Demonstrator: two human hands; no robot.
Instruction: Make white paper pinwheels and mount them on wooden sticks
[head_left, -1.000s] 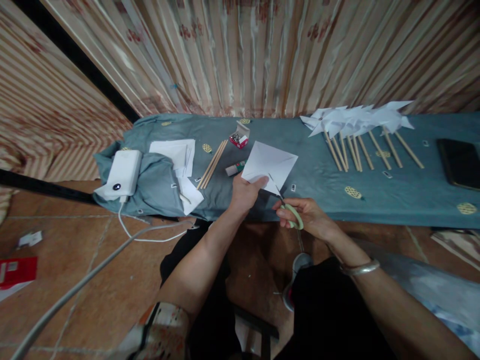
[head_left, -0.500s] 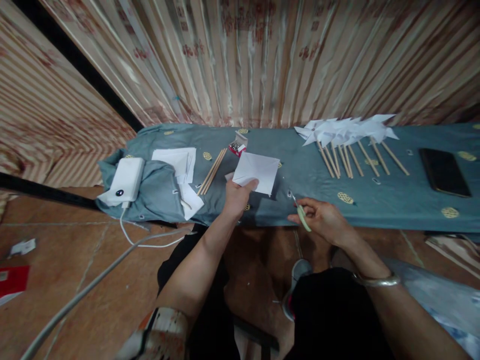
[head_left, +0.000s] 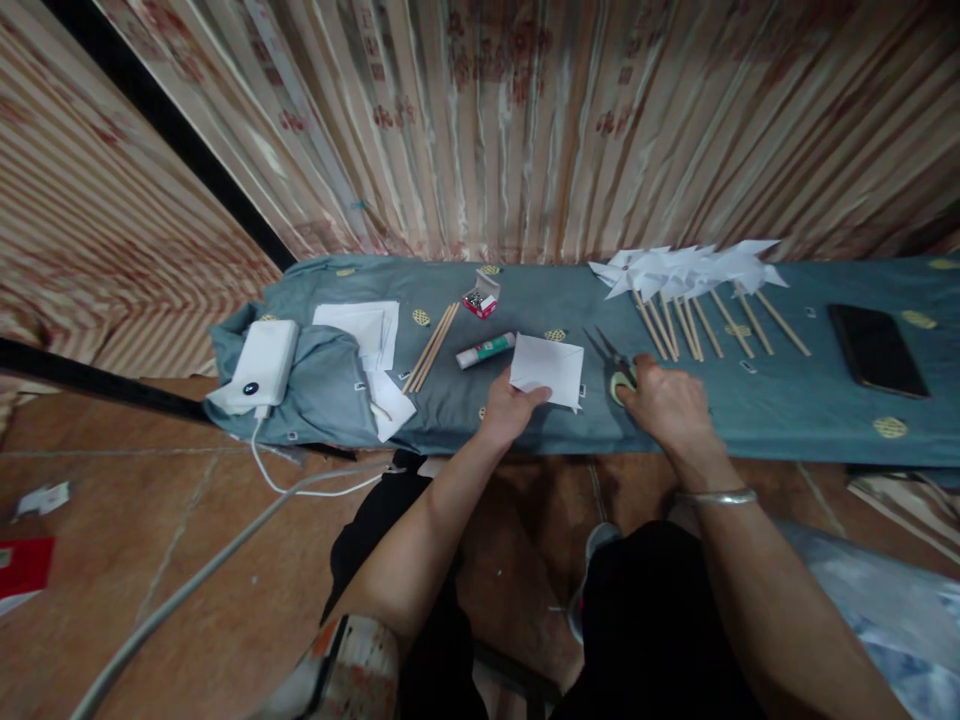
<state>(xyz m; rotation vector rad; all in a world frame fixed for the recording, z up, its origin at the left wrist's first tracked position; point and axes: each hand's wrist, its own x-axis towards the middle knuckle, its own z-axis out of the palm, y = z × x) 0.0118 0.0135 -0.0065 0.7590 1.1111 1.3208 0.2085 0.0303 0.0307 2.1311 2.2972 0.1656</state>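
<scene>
My left hand point(head_left: 511, 404) is closed on a square sheet of white paper point(head_left: 548, 366), thumb on top, above the cloth; slits or creases show near the sheet's corners. My right hand point(head_left: 667, 400) rests at the green handles of a pair of scissors point(head_left: 618, 366), which lie low over the cloth with their blades parted and pointing away to the left. Part of the handles is hidden by the fingers. A glue stick point(head_left: 486, 351) lies just left of the paper. Behind it stands an opened small red box point(head_left: 481, 300) of metal pins or tacks.
Several wooden sticks point(head_left: 431, 350) and white paper sheets point(head_left: 384, 345) lie to the left, near a white power bank point(head_left: 264, 365) with a cable. Paper pinwheels point(head_left: 686, 272) on sticks lie at the back right. A dark phone point(head_left: 877, 350) is farther right. A curtain point(head_left: 495, 130) hangs behind.
My right hand has brought the scissors down onto the cloth and slightly right, with the blades farther apart. My left hand and the paper have shifted right, uncovering the glue stick.
</scene>
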